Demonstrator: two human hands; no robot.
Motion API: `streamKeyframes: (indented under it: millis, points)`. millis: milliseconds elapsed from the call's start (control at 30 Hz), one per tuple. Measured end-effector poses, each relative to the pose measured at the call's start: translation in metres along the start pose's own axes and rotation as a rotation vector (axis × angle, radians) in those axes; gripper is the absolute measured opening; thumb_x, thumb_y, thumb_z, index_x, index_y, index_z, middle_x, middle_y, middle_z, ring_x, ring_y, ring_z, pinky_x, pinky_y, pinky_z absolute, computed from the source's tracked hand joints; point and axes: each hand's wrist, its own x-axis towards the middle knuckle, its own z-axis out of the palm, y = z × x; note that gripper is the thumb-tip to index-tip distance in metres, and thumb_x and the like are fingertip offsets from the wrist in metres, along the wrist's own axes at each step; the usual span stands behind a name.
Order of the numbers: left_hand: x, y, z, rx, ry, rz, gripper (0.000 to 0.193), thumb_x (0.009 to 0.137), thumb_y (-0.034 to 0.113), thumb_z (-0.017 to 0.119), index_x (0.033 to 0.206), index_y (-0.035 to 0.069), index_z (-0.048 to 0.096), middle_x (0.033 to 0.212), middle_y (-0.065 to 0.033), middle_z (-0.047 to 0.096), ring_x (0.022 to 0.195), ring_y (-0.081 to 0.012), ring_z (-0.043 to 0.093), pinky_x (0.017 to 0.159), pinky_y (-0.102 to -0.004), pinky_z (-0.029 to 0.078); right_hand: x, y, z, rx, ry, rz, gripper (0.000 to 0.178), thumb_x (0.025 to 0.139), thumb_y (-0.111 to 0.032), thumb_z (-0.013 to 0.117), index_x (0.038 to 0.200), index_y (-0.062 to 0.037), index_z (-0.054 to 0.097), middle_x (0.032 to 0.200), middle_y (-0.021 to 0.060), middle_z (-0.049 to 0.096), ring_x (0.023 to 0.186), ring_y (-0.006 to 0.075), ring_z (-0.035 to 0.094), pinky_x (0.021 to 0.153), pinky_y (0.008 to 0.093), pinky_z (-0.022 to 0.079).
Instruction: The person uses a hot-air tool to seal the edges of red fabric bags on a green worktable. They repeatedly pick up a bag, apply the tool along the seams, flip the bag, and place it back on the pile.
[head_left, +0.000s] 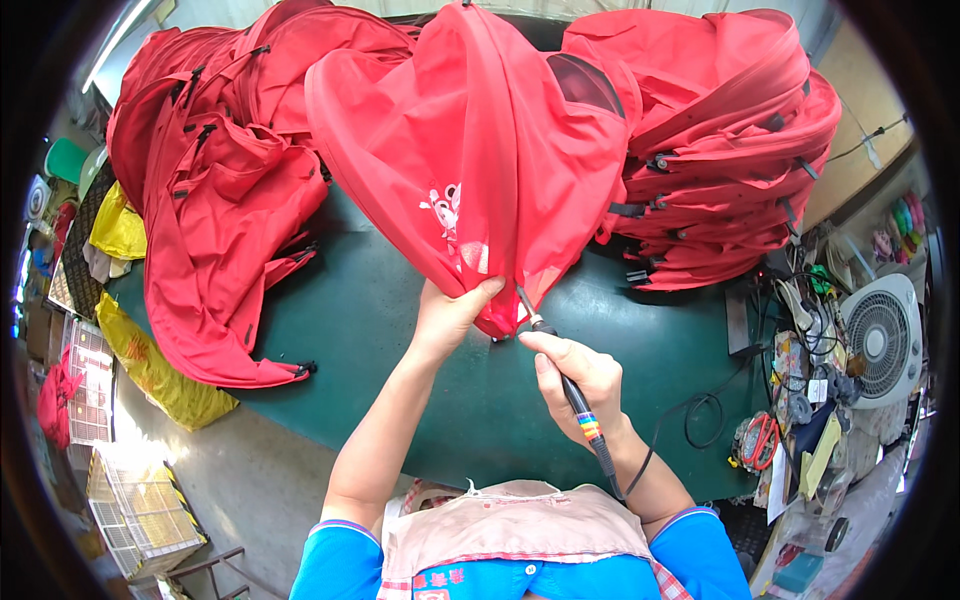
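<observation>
my left hand (447, 315) pinches the red cloth (420, 140) | my right hand (590, 378) wraps round the corded tool (588, 426) | step: working its low end, I think | next: needs steady hands

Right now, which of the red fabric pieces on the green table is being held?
The middle red piece, with the pale printed figure near its lower tip. The left hand grips that tip; the left heap and right heap lie unheld.
</observation>
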Motion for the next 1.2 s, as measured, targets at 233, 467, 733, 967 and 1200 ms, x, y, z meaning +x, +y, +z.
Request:
streamKeyframes:
  millis: [233,467,733,967,1200]
  points:
    - [-0.008,-0.003,0.009,0.0,-0.024,0.002,0.051,0.086,0.011,0.082,0.13,0.0,0.058,0.123,-0.0111,0.067,0.113,-0.0199,0.065,0.098,-0.0358,0.052,0.013,0.02,0.012,-0.061,0.067,-0.116,0.022,0.092,0.001,0.064,0.113,-0.0007,0.07,0.071,0.01,0.064,0.059,0.0157,0.065,0.055,0.0275,0.052]
    - [-0.02,0.0,0.004,-0.019,-0.035,-0.071,0.056,0.086,0.012,0.081,0.134,0.0,0.056,0.128,-0.0116,0.066,0.118,-0.0215,0.063,0.102,-0.0373,0.051,0.052,-0.025,-0.064,0.319,-0.44,0.567,0.028,0.105,-0.023,0.053,0.104,-0.0005,0.069,0.059,0.0055,0.065,0.045,0.0068,0.055,0.05,0.0234,0.047]
    - [-0.034,-0.018,0.031,-0.15,0.234,-0.054,0.049,0.096,0.021,0.075,0.136,-0.001,0.057,0.128,-0.0102,0.066,0.118,-0.0181,0.062,0.101,-0.0355,0.049,0.107,0.066,0.008,-0.536,0.207,-0.594,0.022,0.087,-0.009,0.072,0.105,-0.0132,0.06,0.138,0.0109,0.066,0.137,0.0299,0.053,0.124,0.0489,0.017]
    - [-0.028,0.004,-0.007,-0.065,0.304,0.206,0.02,0.093,0.011,0.075,0.11,-0.001,0.074,0.1,-0.0033,0.075,0.091,-0.0108,0.068,0.085,-0.0262,0.052,0.091,0.1,-0.016,-0.473,0.532,-0.282,0.026,0.095,-0.012,0.069,0.118,-0.0095,0.056,0.131,0.0148,0.068,0.135,0.0316,0.052,0.119,0.0512,0.025]
    - [0.019,0.028,0.003,0.128,0.076,0.092,0.026,0.089,0.009,0.075,0.11,-0.007,0.072,0.104,-0.0114,0.077,0.09,-0.0123,0.07,0.084,-0.029,0.055,-0.002,0.019,-0.001,0.097,0.061,-0.03,0.028,0.093,-0.003,0.069,0.121,-0.0035,0.069,0.081,0.009,0.064,0.064,0.0182,0.06,0.06,0.0309,0.05]
